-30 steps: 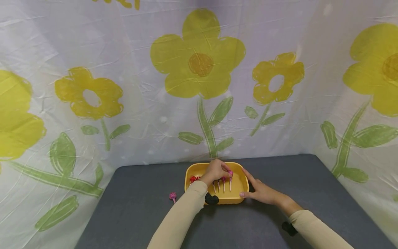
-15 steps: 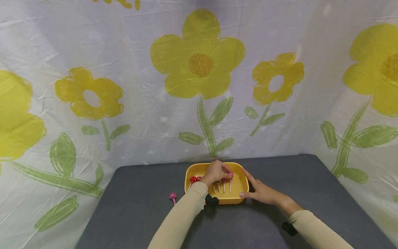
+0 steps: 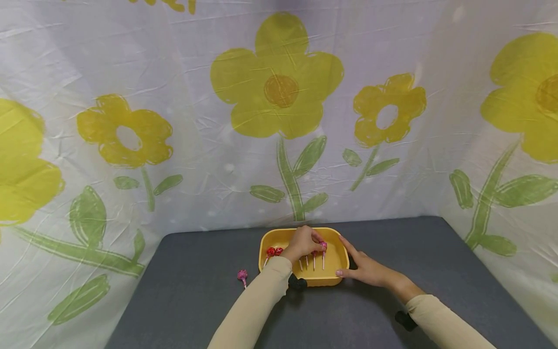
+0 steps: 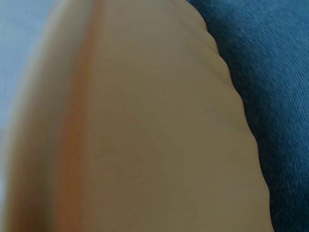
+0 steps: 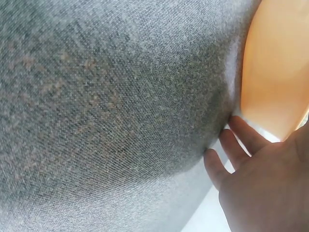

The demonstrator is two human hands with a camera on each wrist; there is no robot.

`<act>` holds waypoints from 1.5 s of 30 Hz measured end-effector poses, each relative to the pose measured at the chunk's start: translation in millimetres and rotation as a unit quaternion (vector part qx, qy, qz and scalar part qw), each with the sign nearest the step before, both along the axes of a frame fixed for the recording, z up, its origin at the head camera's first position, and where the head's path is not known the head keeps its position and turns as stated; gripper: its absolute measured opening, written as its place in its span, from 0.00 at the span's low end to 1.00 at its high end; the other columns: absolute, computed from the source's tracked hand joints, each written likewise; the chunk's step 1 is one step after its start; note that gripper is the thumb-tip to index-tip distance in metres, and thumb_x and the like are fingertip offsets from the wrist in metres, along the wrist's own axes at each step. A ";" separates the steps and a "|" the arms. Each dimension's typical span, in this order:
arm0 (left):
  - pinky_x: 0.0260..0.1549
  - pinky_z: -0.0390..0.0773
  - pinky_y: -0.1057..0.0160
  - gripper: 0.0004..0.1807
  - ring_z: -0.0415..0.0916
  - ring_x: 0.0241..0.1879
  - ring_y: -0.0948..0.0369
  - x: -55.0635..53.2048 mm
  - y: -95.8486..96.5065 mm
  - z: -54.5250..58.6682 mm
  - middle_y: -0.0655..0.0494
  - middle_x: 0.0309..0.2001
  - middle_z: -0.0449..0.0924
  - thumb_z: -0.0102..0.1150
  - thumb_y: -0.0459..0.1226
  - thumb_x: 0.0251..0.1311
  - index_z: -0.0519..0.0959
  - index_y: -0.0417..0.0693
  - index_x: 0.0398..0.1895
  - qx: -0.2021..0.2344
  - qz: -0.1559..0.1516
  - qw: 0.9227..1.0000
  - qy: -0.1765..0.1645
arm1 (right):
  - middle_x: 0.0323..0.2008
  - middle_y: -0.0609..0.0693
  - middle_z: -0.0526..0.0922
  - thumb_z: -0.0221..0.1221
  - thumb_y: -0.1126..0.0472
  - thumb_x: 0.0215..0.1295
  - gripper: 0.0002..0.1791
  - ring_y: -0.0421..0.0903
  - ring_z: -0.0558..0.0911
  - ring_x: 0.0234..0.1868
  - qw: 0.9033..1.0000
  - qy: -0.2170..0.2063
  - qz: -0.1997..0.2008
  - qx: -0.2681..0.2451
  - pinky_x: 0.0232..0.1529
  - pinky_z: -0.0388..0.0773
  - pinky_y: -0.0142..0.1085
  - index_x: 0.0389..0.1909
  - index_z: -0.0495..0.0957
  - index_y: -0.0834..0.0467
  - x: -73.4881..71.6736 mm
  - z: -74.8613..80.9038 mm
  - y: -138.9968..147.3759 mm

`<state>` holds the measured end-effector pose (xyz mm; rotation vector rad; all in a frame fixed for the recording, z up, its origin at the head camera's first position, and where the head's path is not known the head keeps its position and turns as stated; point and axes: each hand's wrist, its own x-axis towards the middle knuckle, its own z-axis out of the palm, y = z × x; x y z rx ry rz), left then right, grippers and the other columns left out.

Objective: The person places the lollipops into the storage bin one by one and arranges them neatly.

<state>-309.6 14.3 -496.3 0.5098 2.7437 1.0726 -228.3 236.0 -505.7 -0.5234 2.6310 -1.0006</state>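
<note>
In the head view, my left hand point(image 3: 302, 242) reaches into a yellow tray point(image 3: 335, 266) and pinches the head of a pink lollipop point(image 3: 324, 246), whose stick points toward me. To its left, several more lollipop sticks point(image 3: 314, 263) lie in a row, their heads mostly hidden by the hand. At the tray's left end are two red lollipops point(image 3: 271, 251). My right hand point(image 3: 368, 269) touches the tray's right end with thumb and fingers spread. Its extended fingers show beside the tray wall point(image 5: 270, 72) in the right wrist view. The tray's wall point(image 4: 164, 121) fills most of the left wrist view.
A single pink lollipop point(image 3: 242, 275) lies on the dark grey table point(image 3: 192, 291), left of the tray. Behind the table hangs a pale cloth point(image 3: 209, 194) printed with yellow flowers.
The left hand stays at the same pink lollipop, with only a very slight shift. The right hand and the tray hold their places.
</note>
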 end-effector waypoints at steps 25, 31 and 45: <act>0.28 0.78 0.73 0.10 0.82 0.27 0.68 -4.7 0.0 -5.0 0.55 0.34 0.90 0.74 0.39 0.52 0.89 0.46 0.37 -0.018 -0.021 0.999 0.027 | 0.77 0.68 0.51 0.62 0.40 0.64 0.57 0.68 0.60 0.74 1.000 0.014 0.013 -0.010 0.69 0.61 0.66 0.80 0.32 0.47 -0.7 0.1 0.5; 0.32 0.79 0.73 0.12 0.85 0.34 0.66 -4.4 0.9 -4.1 0.56 0.37 0.90 0.75 0.39 0.52 0.89 0.47 0.40 -0.027 -0.026 0.999 0.029 | 0.77 0.68 0.50 0.62 0.40 0.64 0.58 0.68 0.58 0.75 1.000 0.008 0.015 -0.015 0.69 0.60 0.66 0.80 0.31 0.48 -0.7 0.6 0.0; 0.26 0.75 0.74 0.09 0.79 0.26 0.69 -2.5 0.8 -2.4 0.58 0.31 0.89 0.76 0.39 0.50 0.89 0.47 0.33 -0.036 -0.018 0.998 0.040 | 0.77 0.69 0.49 0.61 0.40 0.65 0.57 0.68 0.58 0.75 1.000 0.014 0.021 -0.018 0.69 0.60 0.65 0.80 0.30 0.47 0.6 -1.3 -0.3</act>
